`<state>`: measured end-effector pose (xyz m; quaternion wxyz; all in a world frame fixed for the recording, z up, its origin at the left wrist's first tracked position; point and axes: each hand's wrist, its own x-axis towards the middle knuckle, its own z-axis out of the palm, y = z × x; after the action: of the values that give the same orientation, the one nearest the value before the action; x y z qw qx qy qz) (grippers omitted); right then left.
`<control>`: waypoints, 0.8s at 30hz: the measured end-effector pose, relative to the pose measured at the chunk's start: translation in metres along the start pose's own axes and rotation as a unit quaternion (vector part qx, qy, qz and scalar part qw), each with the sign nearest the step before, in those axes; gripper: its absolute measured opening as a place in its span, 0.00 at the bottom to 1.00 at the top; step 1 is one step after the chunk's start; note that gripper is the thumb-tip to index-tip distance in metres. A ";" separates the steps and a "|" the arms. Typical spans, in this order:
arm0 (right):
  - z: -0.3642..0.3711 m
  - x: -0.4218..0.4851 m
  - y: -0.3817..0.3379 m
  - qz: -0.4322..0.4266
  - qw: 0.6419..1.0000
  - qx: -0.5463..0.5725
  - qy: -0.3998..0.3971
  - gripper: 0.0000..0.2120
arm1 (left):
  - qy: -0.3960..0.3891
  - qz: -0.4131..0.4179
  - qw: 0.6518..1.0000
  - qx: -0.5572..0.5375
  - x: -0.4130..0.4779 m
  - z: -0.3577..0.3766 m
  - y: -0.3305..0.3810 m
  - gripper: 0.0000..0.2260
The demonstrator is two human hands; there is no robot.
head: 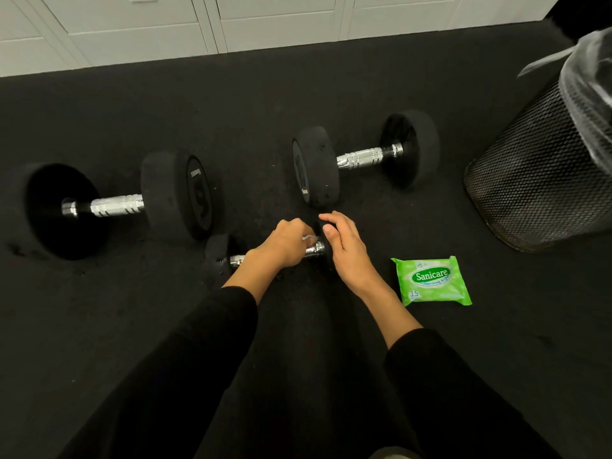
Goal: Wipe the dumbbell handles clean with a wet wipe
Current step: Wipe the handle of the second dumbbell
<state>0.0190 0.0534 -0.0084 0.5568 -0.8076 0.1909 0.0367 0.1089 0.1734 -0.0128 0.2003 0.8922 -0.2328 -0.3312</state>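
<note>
Near the front edge of the black rubber floor [331, 87], the left hand [284, 246] had its grip closed round a white wet wipe [308, 238] on the small black dumbbell [218, 253], at its chrome handle. The right hand [344, 256] curled over the end disc, steadying it. Wiping looked under way. Behind lay the large left dumbbell [116, 205] and the large right dumbbell [364, 157]; whether they were already cleaned I couldn't tell.

The black rubber floor [82, 303] carries a large dumbbell [116, 205] at left, a second dumbbell [364, 157] right of centre, a small dumbbell [236, 260] nearer the person, a green pack of wet wipes [430, 280] just to its right, and a black mesh bin [530, 180] at far right.
</note>
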 end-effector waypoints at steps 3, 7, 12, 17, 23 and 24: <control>0.000 0.000 0.001 0.000 1.000 0.004 0.003 0.16 | 0.020 0.025 0.999 0.014 -0.017 0.005 -0.005 0.14; 0.002 0.001 0.003 0.003 1.000 0.006 0.004 0.16 | 0.072 0.010 0.996 -0.053 -0.030 0.004 -0.018 0.14; 0.005 0.006 0.006 0.000 1.000 -0.001 0.020 0.16 | 0.105 -0.012 0.994 -0.017 -0.017 0.014 0.001 0.12; 0.005 0.006 0.007 -0.005 1.000 -0.007 0.022 0.16 | 0.120 0.051 0.991 -0.024 -0.024 0.020 -0.005 0.15; 0.005 0.004 0.007 -0.007 1.000 -0.007 0.021 0.17 | 0.083 0.093 0.992 -0.017 -0.031 0.009 -0.036 0.14; 0.005 0.004 0.007 -0.008 1.000 -0.007 0.022 0.17 | 0.077 0.072 0.994 -0.010 -0.025 0.006 -0.034 0.13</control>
<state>0.0209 0.0548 -0.0170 0.5471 -0.8136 0.1963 0.0151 0.0971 0.2134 -0.0221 0.2497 0.8940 -0.2770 -0.2483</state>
